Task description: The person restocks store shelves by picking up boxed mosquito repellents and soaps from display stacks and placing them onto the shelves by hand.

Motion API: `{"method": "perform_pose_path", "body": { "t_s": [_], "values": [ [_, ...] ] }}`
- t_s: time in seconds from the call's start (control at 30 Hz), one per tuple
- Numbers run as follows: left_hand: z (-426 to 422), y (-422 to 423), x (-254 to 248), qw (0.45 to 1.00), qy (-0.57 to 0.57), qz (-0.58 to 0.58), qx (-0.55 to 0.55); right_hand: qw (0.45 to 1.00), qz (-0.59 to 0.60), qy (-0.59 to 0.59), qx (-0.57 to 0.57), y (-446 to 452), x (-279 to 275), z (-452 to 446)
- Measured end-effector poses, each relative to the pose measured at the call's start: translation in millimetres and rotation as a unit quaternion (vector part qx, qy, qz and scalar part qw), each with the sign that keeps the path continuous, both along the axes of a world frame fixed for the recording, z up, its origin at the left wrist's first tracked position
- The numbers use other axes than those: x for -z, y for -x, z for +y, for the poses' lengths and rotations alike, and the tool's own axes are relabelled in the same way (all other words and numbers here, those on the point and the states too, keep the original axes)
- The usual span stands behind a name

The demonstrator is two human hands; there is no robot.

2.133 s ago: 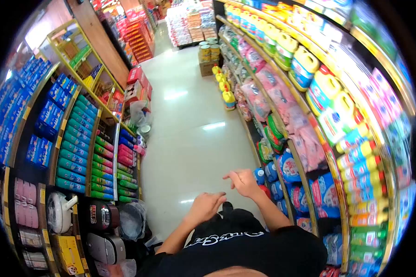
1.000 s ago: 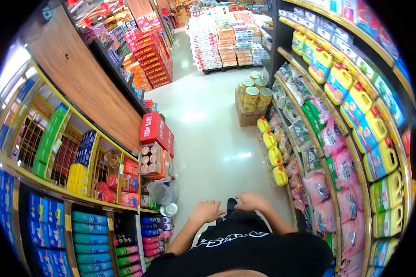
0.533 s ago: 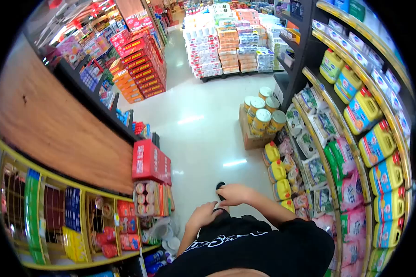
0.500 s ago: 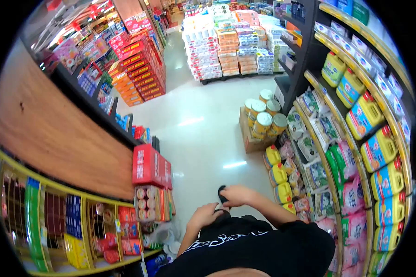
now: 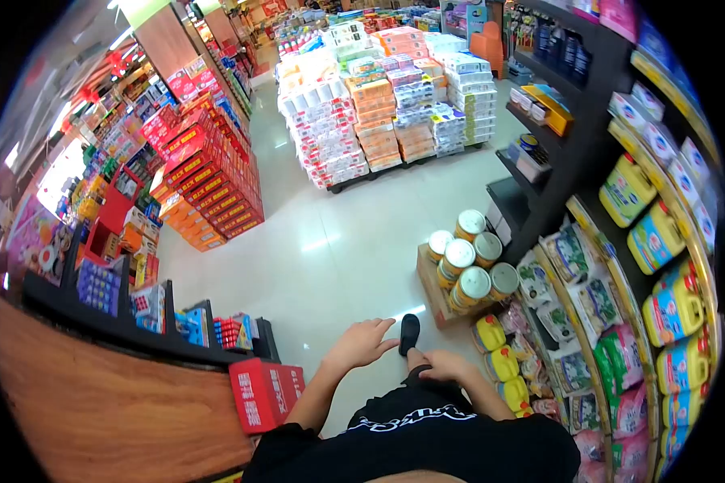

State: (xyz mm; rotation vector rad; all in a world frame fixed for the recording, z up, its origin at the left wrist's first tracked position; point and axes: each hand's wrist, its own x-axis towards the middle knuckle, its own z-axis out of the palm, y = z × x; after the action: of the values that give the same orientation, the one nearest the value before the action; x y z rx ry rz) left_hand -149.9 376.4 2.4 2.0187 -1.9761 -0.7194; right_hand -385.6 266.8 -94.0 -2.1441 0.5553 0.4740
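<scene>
The left hand (image 5: 361, 344) was empty, fingers loosely spread; how far the right hand (image 5: 449, 367) was closed couldn't be told. Yellow jugs (image 5: 503, 365) stood right of the right fingers, nearer that hand, their row running fore-and-aft.

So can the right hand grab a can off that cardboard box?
Probably not without stepping closer: the right hand is by the shorts, while the cans stand low ahead. Nothing seems to block the way.
</scene>
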Motion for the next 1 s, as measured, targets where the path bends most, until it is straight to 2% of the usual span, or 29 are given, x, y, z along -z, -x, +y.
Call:
{"method": "perform_pose_path", "body": {
  "t_s": [0.1, 0.2, 0.33, 0.43, 0.53, 0.63, 0.77, 0.87, 1.0],
  "values": [
    [-63, -48, 16, 0.998, -0.055, -0.038, -0.008, 0.997, 0.039, 0.048, -0.046, -59, -21, -70],
    [-108, -94, 40, 0.989, -0.143, -0.023, -0.030, 0.990, 0.093, 0.091, -0.061, -128, 7, -149],
    [-161, -153, 57, 0.983, -0.158, 0.045, -0.077, 0.978, 0.000, 0.181, -0.102, -236, -19, -248],
    [-208, -193, 50, 0.976, -0.196, -0.009, -0.099, 0.972, -0.041, 0.206, -0.109, -312, -51, -302],
    [-256, -244, 44, 0.969, -0.191, 0.084, -0.131, 0.970, -0.157, 0.143, -0.120, -374, -59, -352],
    [-308, -296, 68, 0.962, -0.164, 0.153, -0.158, 0.970, -0.160, 0.107, -0.147, -427, -47, -408],
    [-398, -380, 99, 0.968, -0.164, 0.142, -0.127, 0.976, -0.002, 0.171, -0.136, -473, -26, -483],
    [-487, -440, 80, 0.924, -0.216, 0.299, -0.102, 0.979, 0.104, 0.121, -0.124, -499, -19, -542],
    [-608, -506, 79, 0.951, -0.127, 0.274, -0.061, 0.993, 0.046, 0.100, -0.046, -530, -8, -627]
  ]
}}
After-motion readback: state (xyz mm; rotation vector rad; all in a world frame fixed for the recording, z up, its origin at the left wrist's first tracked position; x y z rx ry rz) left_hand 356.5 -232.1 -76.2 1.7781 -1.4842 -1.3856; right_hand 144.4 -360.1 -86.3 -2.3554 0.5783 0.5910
